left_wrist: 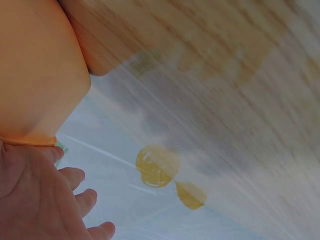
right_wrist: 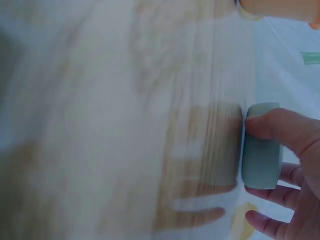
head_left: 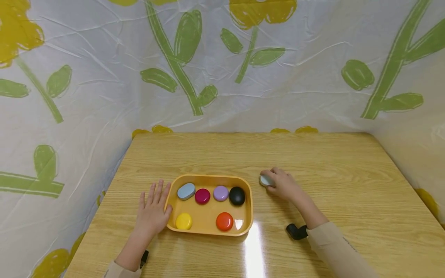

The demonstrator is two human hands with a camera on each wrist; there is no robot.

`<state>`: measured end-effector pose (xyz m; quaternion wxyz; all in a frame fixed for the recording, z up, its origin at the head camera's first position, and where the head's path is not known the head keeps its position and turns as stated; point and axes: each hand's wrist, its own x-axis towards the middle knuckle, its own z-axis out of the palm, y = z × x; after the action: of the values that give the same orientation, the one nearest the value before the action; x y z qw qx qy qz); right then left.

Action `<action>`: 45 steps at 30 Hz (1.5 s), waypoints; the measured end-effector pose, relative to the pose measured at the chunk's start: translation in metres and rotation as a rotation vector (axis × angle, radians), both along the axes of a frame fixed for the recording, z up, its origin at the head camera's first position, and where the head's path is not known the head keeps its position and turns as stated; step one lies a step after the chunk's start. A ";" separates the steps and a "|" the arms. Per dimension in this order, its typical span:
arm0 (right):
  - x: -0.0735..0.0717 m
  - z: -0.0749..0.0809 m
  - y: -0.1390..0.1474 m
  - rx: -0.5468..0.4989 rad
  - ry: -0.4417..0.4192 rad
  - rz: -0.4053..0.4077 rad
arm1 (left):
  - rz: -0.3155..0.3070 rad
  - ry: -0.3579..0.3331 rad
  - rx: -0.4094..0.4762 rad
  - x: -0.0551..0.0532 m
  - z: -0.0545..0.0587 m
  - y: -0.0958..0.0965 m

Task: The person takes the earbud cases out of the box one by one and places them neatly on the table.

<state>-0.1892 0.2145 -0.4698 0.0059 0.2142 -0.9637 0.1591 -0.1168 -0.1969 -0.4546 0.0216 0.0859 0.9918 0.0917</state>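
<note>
A yellow-orange tray (head_left: 205, 232) with rounded corners stands on the wooden table. Against its left side rests my left hand (head_left: 153, 214), fingers straight and spread; in the left wrist view the hand (left_wrist: 40, 190) touches the tray's rim (left_wrist: 30, 142). To the right of the tray, my right hand (head_left: 283, 185) grips a pale grey-green rounded block (head_left: 266, 180) at table level. The right wrist view shows the thumb on one side of this block (right_wrist: 262, 150) and fingers of the right hand (right_wrist: 300, 165) on the other.
Inside the tray lie a light blue oval block (head_left: 186, 191), a yellow disc (head_left: 183, 221), a red disc (head_left: 224, 221), a black one (head_left: 237, 196), and crimson and lilac ones. The wooden table (head_left: 330, 166) meets a flower-patterned sheet (head_left: 295, 88) behind and at the sides.
</note>
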 end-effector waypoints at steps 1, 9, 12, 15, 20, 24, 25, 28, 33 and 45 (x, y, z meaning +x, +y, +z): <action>0.000 -0.001 0.000 0.000 -0.006 -0.002 | -0.002 -0.002 0.003 0.000 0.001 0.000; -0.001 -0.003 0.002 -0.019 -0.018 0.000 | -0.001 -0.006 0.009 0.000 0.001 0.000; -0.002 -0.003 0.002 -0.006 -0.026 0.001 | -0.001 -0.003 0.009 -0.001 0.000 0.000; -0.003 0.001 0.001 0.013 -0.045 -0.003 | 0.001 0.000 0.018 -0.002 -0.001 0.000; -0.005 0.019 -0.011 -0.042 -0.002 -0.010 | 0.004 0.006 0.019 -0.003 -0.001 -0.001; -0.002 0.039 -0.030 -0.117 0.094 0.054 | 0.004 0.005 0.023 -0.003 0.000 -0.001; -0.001 0.042 -0.036 -0.126 0.118 0.080 | 0.004 0.004 0.026 -0.003 0.000 -0.002; 0.004 0.049 -0.053 -0.139 0.176 0.184 | 0.005 0.003 0.024 -0.005 -0.001 -0.002; 0.014 0.051 -0.078 -0.098 0.176 0.355 | 0.004 0.005 0.019 -0.006 0.000 -0.001; 0.030 0.038 -0.113 0.231 0.052 0.647 | 0.005 -0.015 0.021 -0.006 0.002 -0.001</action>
<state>-0.1591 0.1011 -0.4314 -0.0445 0.5120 -0.8571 0.0372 -0.1226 -0.1984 -0.4522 0.0280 0.0830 0.9908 0.1029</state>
